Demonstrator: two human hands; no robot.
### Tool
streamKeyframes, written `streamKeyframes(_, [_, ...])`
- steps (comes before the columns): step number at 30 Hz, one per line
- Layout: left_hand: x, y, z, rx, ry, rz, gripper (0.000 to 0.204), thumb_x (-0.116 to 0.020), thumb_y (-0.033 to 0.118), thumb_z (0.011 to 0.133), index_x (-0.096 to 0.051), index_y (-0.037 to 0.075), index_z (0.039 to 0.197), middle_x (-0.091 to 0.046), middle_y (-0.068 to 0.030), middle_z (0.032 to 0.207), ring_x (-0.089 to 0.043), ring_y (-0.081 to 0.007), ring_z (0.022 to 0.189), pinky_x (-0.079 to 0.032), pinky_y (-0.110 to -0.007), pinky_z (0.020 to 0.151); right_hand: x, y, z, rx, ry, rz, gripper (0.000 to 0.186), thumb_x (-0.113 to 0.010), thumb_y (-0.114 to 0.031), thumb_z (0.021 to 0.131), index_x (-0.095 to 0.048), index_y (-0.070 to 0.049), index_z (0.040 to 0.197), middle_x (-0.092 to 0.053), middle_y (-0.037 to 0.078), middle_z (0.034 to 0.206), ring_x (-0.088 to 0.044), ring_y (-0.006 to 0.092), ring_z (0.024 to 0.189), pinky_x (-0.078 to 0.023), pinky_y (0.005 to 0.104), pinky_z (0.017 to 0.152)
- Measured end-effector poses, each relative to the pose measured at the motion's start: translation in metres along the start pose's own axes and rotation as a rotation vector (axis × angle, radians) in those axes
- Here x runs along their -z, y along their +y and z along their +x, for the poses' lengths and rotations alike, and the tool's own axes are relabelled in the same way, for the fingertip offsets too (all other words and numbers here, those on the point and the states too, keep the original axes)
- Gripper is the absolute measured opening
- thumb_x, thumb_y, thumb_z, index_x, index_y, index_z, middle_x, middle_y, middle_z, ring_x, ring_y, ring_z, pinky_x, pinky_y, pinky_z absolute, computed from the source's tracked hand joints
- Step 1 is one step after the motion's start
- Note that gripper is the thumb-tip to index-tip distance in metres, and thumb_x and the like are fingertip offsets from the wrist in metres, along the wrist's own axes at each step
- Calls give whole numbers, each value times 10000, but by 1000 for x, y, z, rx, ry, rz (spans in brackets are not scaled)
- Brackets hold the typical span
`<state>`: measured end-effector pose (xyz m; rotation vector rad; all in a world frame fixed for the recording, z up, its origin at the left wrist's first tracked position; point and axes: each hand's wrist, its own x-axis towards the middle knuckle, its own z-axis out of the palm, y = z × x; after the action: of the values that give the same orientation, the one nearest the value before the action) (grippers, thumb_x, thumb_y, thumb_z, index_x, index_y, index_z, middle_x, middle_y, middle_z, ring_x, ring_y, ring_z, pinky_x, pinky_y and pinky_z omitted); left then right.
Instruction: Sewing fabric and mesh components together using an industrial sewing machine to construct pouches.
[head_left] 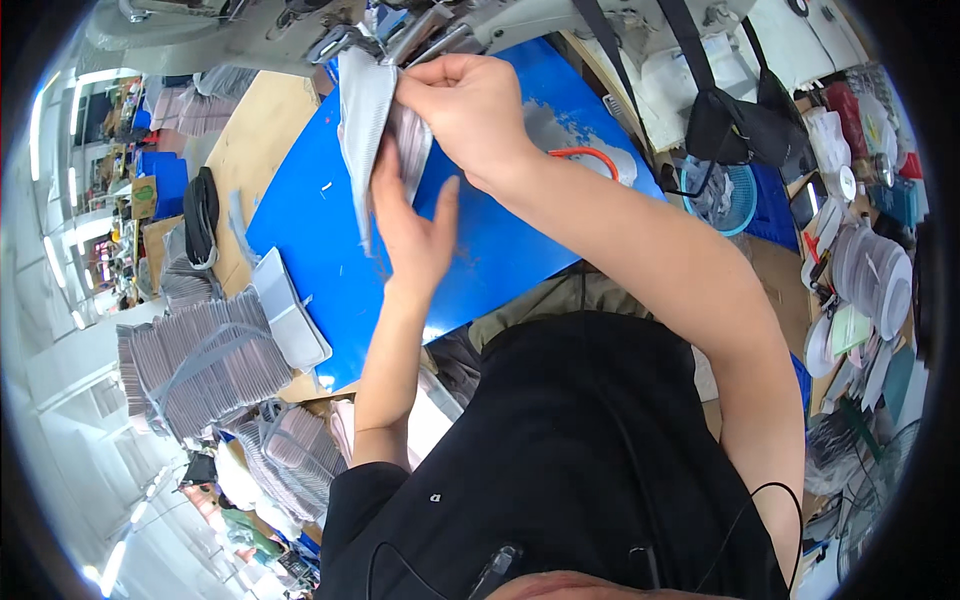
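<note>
A folded grey fabric piece (364,105) with a paler, pinkish layer hangs tilted over the far side of the blue work surface (500,245), next to metal sewing machine parts (415,38). My right hand (468,112) pinches its upper right edge between thumb and fingers. Lower down, my left hand (412,228) holds the same piece, its fingertips partly hidden in the folds and its thumb standing apart. Right of my hands, an orange curved handle (592,154) lies on the surface, partly covered by my right forearm.
A flat light-grey pouch (290,308) lies at the surface's left edge. Beyond it stand tied stacks of grey pieces (205,375) and a black strap bundle (200,215). To the right are a light-blue basket (738,200), a hanging black bag (725,125) and white rolls (872,270).
</note>
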<state>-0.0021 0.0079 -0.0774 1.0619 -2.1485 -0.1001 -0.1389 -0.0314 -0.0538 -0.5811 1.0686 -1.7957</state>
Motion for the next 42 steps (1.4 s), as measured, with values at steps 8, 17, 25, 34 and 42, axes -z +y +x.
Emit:
streamKeyframes(8, [67,9,42,-176,-373,95,615,-629,-107,740,-678,79,1324,-653,-160,896,-678,-359,828,-577,-427,798,8,-11,2,-27,-70,-307,229,-782,-83,818,-732,55,993,-748,113,884,-713,164,699,-553,260,542])
streamKeyframes(17, [64,65,68,-191,-538,183,253,-610,-78,739,-651,-11,979,-684,-194,923,-676,-407,892,-542,-472,780,20,-23,4,-25,-206,-690,305,-770,-113,762,-763,-14,1050,-771,108,960,-744,183,843,-605,329,794])
streamKeyframes(25, [94,52,72,-242,-292,118,280,-764,122,840,-716,72,1111,-673,-103,915,-691,-275,806,-550,-384,717,31,-37,-3,-257,-310,-417,325,-721,-44,832,-735,26,1149,-755,103,948,-701,139,756,-564,269,613])
streamKeyframes(34, [129,-15,133,-494,-737,523,687,-672,107,912,-502,302,1548,-624,-143,942,-671,-344,780,-564,-418,746,28,-38,-15,-315,-315,-132,326,-674,-36,906,-717,13,1226,-717,52,945,-603,88,712,-485,242,585])
streamKeyframes(42, [141,-4,157,-833,-766,756,729,-664,19,883,-530,306,1539,-651,-91,965,-691,-226,716,-568,-342,617,28,-44,-22,-368,-267,-91,319,-680,-17,888,-736,25,1199,-676,33,902,-612,90,664,-477,237,523])
